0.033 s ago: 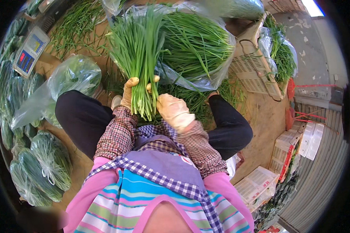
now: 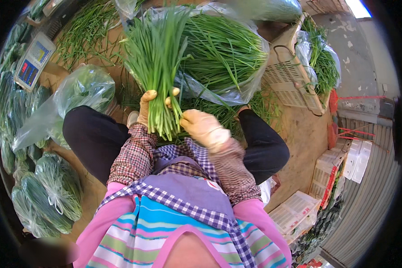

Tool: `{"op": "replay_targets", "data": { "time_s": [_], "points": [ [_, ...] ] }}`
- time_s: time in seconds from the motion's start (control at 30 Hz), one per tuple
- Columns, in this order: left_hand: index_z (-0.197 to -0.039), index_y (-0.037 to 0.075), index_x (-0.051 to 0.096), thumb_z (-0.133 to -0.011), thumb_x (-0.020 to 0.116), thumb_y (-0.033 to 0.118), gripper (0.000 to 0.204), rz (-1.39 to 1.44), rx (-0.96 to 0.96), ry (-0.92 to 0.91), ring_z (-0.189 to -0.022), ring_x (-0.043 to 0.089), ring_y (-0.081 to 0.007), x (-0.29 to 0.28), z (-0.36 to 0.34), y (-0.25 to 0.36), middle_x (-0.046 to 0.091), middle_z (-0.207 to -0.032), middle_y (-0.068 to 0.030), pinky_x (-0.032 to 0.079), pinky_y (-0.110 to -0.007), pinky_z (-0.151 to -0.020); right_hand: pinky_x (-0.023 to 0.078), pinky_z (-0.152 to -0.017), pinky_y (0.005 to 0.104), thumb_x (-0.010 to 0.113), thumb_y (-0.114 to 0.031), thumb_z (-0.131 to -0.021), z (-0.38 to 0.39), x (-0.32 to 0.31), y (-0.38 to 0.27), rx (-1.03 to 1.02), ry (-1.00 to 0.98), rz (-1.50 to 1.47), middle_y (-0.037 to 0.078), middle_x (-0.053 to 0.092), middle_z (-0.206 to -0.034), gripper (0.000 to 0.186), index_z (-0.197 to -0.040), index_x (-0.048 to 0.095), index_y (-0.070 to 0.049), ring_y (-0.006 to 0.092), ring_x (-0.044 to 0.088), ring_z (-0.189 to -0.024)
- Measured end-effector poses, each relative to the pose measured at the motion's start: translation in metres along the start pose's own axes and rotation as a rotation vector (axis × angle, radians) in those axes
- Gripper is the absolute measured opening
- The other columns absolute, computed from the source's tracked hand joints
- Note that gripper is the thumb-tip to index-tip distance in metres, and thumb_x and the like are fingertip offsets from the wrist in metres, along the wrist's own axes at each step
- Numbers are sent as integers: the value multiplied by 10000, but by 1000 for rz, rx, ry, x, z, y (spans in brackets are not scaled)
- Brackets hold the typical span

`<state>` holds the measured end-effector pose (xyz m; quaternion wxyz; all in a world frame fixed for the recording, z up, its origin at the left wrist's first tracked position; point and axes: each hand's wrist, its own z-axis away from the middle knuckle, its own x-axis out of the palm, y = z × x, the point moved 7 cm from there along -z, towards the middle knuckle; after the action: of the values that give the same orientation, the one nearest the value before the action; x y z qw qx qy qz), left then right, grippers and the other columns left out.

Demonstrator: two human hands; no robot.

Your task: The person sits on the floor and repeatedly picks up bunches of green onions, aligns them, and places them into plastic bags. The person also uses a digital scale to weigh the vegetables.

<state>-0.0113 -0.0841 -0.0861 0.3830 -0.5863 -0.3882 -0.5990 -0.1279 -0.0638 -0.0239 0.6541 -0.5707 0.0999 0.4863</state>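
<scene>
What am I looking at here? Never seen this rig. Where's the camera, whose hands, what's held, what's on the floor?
No machine: these are a person's own two hands, in pale gloves. A wide fisheye camera on the head looks down, so straight edges bend near the rim, and picture left is the person's left.

The left hand grips a bunch of long green stalks near its paler ends. The right hand is at the bunch's right edge, fingertips together; whether they pinch a stalk is hard to tell.

On the floor, beyond the bunch, more stalks lie in an open clear bag. A crate stands to the right, bagged greens to the left.
</scene>
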Motion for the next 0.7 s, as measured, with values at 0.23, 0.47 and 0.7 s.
{"op": "replay_targets", "data": {
  "time_s": [0.23,0.47,0.7],
  "points": [
    [-1175,-95,403,-821,571,309,562,146,-21,-374,-912,545,-218,36,-15,1,573,-855,-117,504,-383,-851,403,-918,442,638,-360,-762,-30,-109,179,877,437,380,90,522,-1208,460,-1153,566,-127,299,486,-1115],
    [-1234,-56,410,-793,569,222,545,-29,127,50,-764,639,-200,-9,-7,8,615,-1000,-235,565,-337,-751,436,-588,300,553,-222,-859,-23,-92,85,235,650,-482,36,568,-689,146,-833,618,-94,172,535,-670],
    [-1289,-37,351,-740,617,237,669,-154,108,171,-758,615,-168,-5,-1,-2,542,-1105,-275,568,-305,-671,415,-538,356,612,-222,-790,0,-2,-56,-277,478,547,71,497,-661,150,-701,583,-104,251,548,-633]
  ]
}}
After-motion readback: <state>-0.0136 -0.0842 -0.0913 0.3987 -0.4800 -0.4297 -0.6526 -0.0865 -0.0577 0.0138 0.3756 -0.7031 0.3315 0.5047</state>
